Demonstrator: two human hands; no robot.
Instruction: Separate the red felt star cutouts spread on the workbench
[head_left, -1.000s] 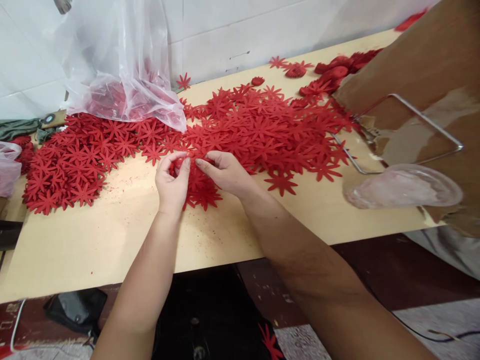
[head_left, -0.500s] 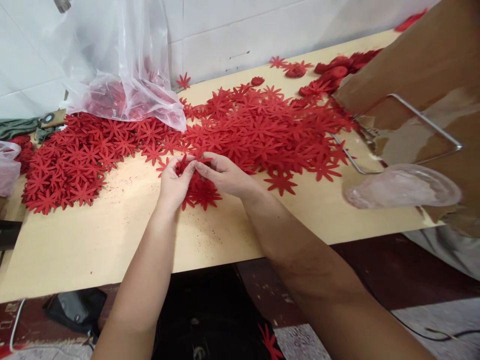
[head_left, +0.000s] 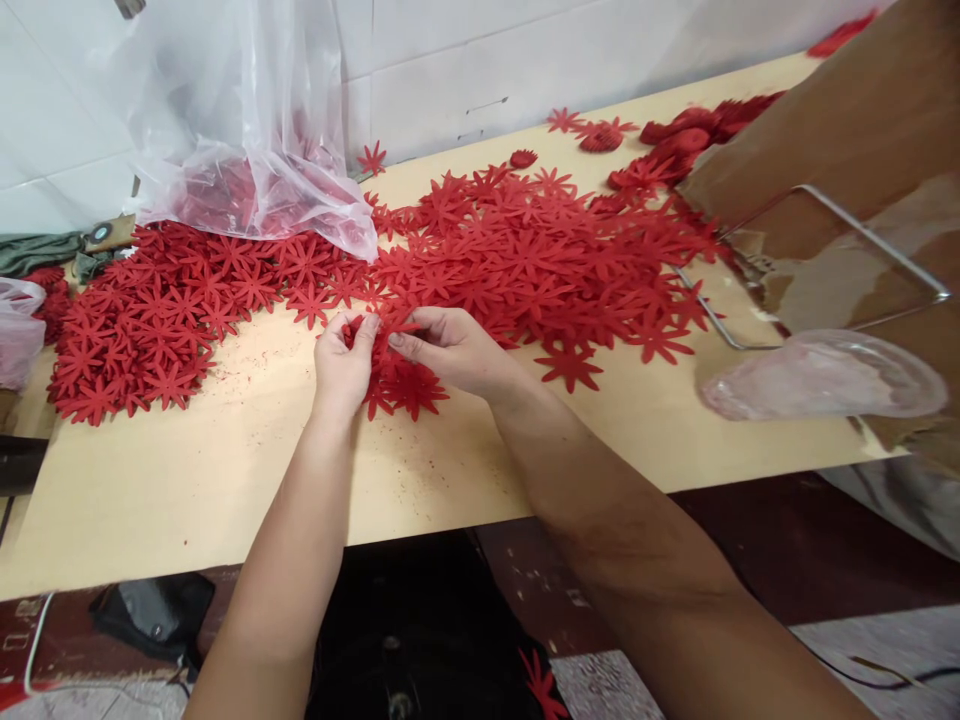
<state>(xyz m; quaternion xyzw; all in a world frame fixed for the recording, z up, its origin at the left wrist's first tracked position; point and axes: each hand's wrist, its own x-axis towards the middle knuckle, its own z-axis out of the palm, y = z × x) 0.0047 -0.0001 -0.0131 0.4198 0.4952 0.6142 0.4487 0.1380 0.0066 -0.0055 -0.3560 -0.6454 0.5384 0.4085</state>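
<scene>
Between my two hands is a red flower-shaped cutout (head_left: 381, 332) with narrow petals. My left hand (head_left: 343, 362) pinches its left side, thumb pressed toward the fingers. On its other side my right hand (head_left: 444, 346) grips a petal between thumb and forefinger. Just below them a few more red cutouts (head_left: 411, 388) lie on the table, partly hidden by my hands. A large heap of the same cutouts (head_left: 525, 255) spreads behind my right hand, and another heap (head_left: 135, 330) lies to the left.
A clear plastic bag (head_left: 247, 190) with red pieces in it stands over the left heap. On the right are a cardboard sheet (head_left: 840, 170), a bent metal wire frame (head_left: 877, 235) and a clear plastic container (head_left: 825, 378). Red stacks (head_left: 675, 145) lie near the tiled wall.
My hands have drawn slightly apart, so the thumbs that nearly met now have a gap with red cutout showing between them. The whole view has shifted a little.
</scene>
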